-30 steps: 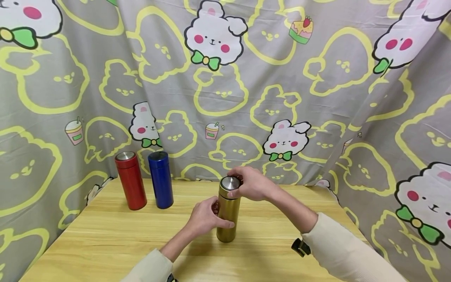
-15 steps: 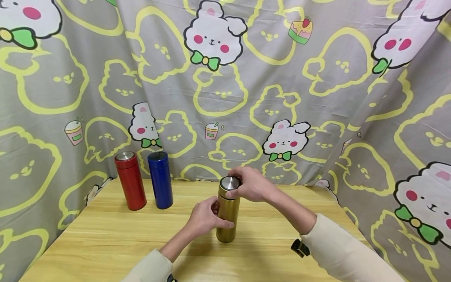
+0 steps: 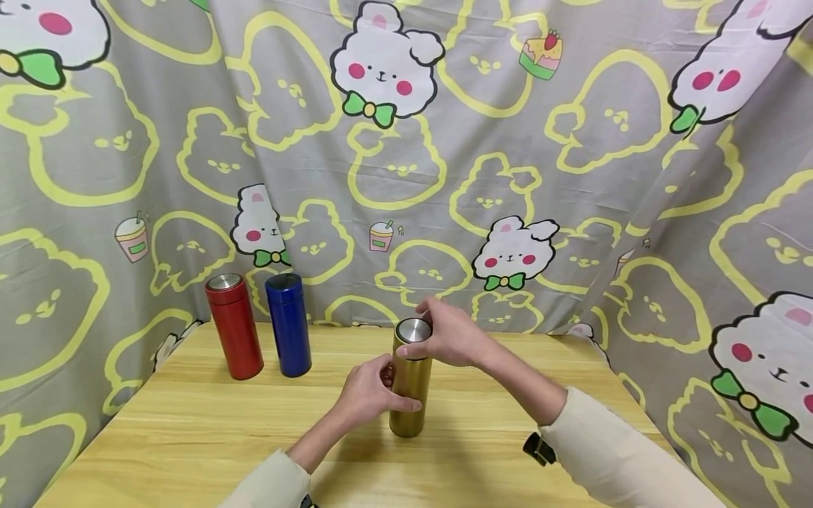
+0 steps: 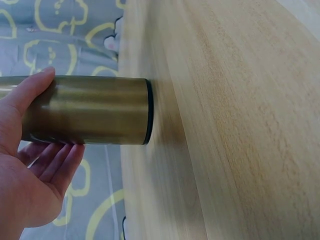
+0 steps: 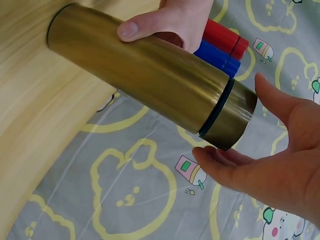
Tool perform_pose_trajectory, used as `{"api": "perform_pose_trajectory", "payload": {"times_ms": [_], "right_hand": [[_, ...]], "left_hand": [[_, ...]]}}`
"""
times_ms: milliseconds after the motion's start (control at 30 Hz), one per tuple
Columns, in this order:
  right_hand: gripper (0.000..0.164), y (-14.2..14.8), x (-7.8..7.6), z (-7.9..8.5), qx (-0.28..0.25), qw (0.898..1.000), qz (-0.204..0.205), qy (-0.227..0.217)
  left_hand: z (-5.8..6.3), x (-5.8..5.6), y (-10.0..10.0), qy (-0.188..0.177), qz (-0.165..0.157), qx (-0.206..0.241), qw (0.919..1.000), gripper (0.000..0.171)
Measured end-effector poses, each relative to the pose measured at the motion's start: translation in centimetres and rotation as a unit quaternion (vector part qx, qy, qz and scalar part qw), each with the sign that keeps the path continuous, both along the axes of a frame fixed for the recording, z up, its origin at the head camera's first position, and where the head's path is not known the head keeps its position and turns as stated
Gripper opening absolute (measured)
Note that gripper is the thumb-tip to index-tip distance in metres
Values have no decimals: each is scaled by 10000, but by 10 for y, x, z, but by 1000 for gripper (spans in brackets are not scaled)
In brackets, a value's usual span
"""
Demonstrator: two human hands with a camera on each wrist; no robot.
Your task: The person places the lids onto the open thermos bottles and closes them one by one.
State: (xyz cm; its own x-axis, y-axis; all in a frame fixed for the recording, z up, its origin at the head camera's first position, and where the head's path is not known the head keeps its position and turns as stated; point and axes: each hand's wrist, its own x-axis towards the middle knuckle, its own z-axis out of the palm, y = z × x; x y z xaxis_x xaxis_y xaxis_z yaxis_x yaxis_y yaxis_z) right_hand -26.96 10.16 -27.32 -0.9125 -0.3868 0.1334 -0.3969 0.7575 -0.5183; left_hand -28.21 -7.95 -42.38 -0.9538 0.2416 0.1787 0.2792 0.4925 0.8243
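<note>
A gold thermos flask point(image 3: 411, 377) stands upright on the wooden table in the head view. My left hand point(image 3: 368, 391) grips its body from the left, thumb across the front; the left wrist view shows the fingers curling under the flask's side point(image 4: 100, 110). Around the steel-topped lid point(image 3: 414, 330) is my right hand point(image 3: 454, 335). In the right wrist view its thumb and fingers are spread to either side of the lid point(image 5: 232, 117), with small gaps showing at the fingertips. A dark seam separates lid from body.
To the left, a red thermos point(image 3: 236, 331) and a blue thermos point(image 3: 289, 331) stand side by side towards the table's back. Behind the wooden table point(image 3: 241, 430) hangs a grey curtain point(image 3: 406, 275) with cartoon animals.
The right hand's fingers have loosened and lifted from the lid's far rim, and its thumb has shifted left across the front. The left hand and the flask stay put.
</note>
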Motion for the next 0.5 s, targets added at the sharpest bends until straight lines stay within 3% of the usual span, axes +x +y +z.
{"api": "perform_pose_trajectory", "payload": {"times_ms": [67,200,500], "right_hand": [[74,1,0,2,20,9998,115,-146],[66,3,-1,4,27,9990,365,-263],[53,4,-2,5,71,9986,498,-161]], "left_hand": [[0,0,0,-18,-9,-6,10000,57],[0,0,0,-45,-26,-19,10000,60],[-1,0,-1,-41,-43,-14,10000,62]]}}
